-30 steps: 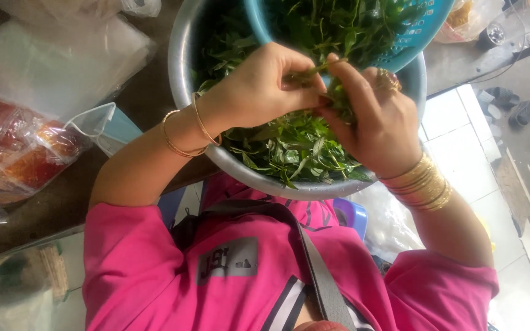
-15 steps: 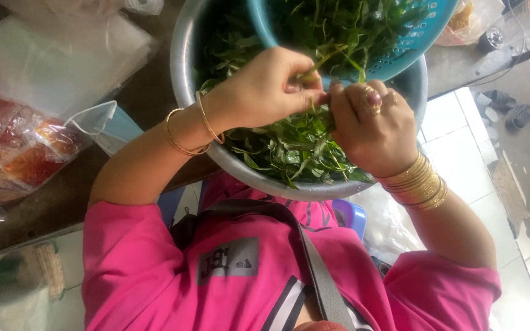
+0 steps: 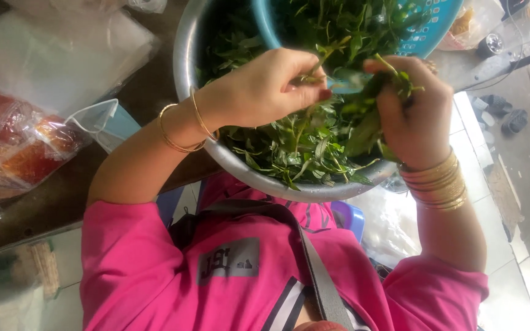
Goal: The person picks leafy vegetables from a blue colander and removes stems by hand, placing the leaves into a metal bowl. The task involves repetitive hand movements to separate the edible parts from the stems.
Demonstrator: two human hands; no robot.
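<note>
1. Greens [image 3: 302, 147] fill the steel bowl [image 3: 182, 67] in your lap, with more heaped in the blue colander [image 3: 427, 27] resting inside the bowl's far side.
2. Your left hand [image 3: 265, 89] hovers above the bowl's centre, thumb and fingers pinched shut on a thin stem [image 3: 317, 67], likely so the leaves can be stripped off over the pile.
3. Your right hand [image 3: 412, 113], at the bowl's right rim, is closed around a bunch of leafy sprigs [image 3: 394, 83], kept over the bowl so bits that drop land inside.
4. Left of the bowl, plastic bags [image 3: 26, 153] with reddish contents lie on the dark table [image 3: 62, 196], well apart from the greens.
</note>
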